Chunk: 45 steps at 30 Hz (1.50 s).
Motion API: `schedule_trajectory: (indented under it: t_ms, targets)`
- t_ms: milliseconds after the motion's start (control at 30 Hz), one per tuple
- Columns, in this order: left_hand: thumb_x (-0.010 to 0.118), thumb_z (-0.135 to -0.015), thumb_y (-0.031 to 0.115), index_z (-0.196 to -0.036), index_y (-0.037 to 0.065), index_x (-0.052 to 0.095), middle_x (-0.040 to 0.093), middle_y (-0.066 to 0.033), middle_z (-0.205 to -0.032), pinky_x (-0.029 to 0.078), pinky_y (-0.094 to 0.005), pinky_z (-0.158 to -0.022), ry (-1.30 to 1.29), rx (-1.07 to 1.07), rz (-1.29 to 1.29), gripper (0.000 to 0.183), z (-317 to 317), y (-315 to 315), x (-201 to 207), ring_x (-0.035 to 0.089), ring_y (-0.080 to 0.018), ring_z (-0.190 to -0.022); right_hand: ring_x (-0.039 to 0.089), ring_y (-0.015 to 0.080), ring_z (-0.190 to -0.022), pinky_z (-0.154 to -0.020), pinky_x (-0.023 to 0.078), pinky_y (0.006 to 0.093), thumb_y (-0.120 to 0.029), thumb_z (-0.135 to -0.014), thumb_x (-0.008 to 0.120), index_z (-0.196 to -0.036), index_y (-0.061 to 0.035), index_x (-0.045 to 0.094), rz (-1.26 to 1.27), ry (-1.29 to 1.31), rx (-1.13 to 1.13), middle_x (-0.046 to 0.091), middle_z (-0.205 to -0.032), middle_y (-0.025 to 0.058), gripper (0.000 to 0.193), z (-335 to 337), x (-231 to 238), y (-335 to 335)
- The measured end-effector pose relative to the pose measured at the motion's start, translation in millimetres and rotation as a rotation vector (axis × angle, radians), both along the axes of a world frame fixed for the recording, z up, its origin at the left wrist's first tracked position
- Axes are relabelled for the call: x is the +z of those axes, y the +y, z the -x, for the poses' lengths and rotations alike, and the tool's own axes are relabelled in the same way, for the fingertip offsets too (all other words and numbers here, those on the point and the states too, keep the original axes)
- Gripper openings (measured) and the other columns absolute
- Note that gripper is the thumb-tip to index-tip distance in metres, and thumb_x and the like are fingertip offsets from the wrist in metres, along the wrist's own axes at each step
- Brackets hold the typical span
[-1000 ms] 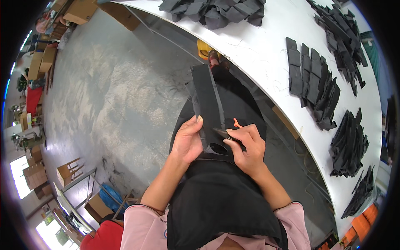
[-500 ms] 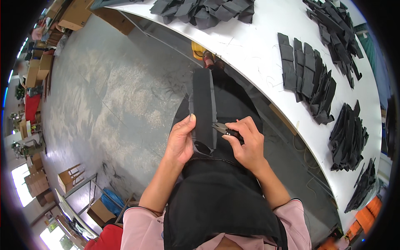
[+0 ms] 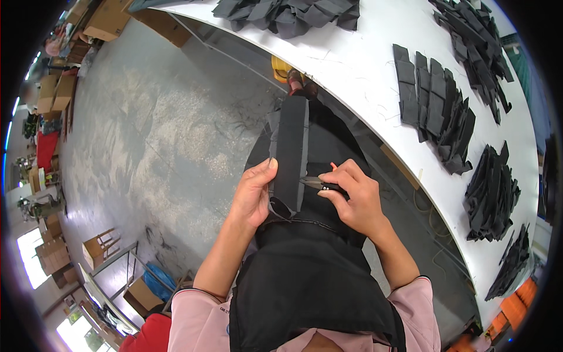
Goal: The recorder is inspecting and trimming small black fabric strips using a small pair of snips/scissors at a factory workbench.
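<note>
We look down at our lap. Our left hand (image 3: 253, 195) grips the near end of a long black fabric strip (image 3: 291, 149), thumb on top. Our right hand (image 3: 352, 196) pinches small thread snips (image 3: 319, 184), blades touching the strip's right edge. To the right curves a white table (image 3: 363, 64) carrying stacks of black fabric pieces (image 3: 437, 108). Grey concrete floor (image 3: 158, 135) lies left.

The long black fabric strip (image 3: 292, 149) is now lying straighter down the lap, and the small thread snips (image 3: 316, 183) are closing on its right edge.
</note>
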State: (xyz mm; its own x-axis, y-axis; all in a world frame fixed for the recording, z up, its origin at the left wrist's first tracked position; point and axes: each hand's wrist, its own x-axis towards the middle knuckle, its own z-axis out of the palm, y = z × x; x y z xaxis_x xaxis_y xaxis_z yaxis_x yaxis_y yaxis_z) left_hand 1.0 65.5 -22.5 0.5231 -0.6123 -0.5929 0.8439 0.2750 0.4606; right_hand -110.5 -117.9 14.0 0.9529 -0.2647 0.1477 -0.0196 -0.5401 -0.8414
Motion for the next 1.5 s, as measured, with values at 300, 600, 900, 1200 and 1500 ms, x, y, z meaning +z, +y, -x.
schedule_trajectory:
  t_ms: [300, 600, 900, 1200, 1500]
  targets:
    - [0.050, -0.096, 0.020, -0.115, -0.006, 0.054, 0.064, -0.0177, -0.105, 0.055, -0.0350, -0.084, 0.057, -0.045, 0.079, 0.032, -3, -6, 13, 0.065, -0.0248, -0.094, 0.055, 0.0212, -0.063, -0.059, 0.047, 0.0297, -0.002, -0.068, 0.074, -0.088, -0.0035, 0.065, -0.147, -0.040, -0.033, 0.054, -0.076, 0.0084, 0.022, -5, -3, 8]
    - [0.043, -0.095, 0.020, -0.076, 0.002, 0.058, 0.059, -0.0158, -0.112, 0.041, -0.0424, -0.101, 0.245, 0.049, 0.439, 0.030, 4, -3, -6, 0.053, -0.0309, -0.113, 0.052, 0.0151, -0.067, -0.057, 0.041, 0.0248, 0.001, -0.071, 0.073, -0.094, -0.0028, 0.063, -0.371, -0.045, -0.155, 0.055, -0.082, 0.0063, 0.025, -11, -12, 32]
    - [0.031, -0.096, 0.020, -0.071, 0.003, 0.053, 0.054, -0.0147, -0.101, 0.035, -0.0388, -0.108, 0.489, 0.085, 0.536, 0.037, 15, -9, -10, 0.047, -0.0275, -0.118, 0.059, 0.0250, -0.080, -0.080, 0.049, 0.0359, 0.008, -0.065, 0.072, -0.092, -0.0024, 0.061, -0.196, -0.214, 0.007, 0.059, -0.085, 0.0102, 0.031, -19, -18, 60]
    - [0.024, -0.095, 0.029, -0.118, -0.009, 0.047, 0.049, -0.0224, -0.124, 0.035, -0.0401, -0.108, 0.309, -0.023, 0.475, 0.051, 20, -9, -11, 0.044, -0.0314, -0.123, 0.061, 0.0265, -0.086, -0.079, 0.049, 0.0346, 0.008, -0.066, 0.073, -0.091, -0.0013, 0.063, -0.179, -0.200, -0.004, 0.062, -0.090, 0.0112, 0.029, -22, -15, 66]
    - [0.031, -0.094, 0.024, -0.109, -0.005, 0.049, 0.050, -0.0183, -0.124, 0.038, -0.0351, -0.105, 0.288, -0.044, 0.284, 0.038, 19, -11, 9, 0.048, -0.0273, -0.118, 0.058, 0.0242, -0.086, -0.073, 0.048, 0.0301, 0.007, -0.065, 0.073, -0.090, -0.0015, 0.064, -0.309, -0.146, -0.029, 0.061, -0.089, 0.0093, 0.028, -22, -16, 68]
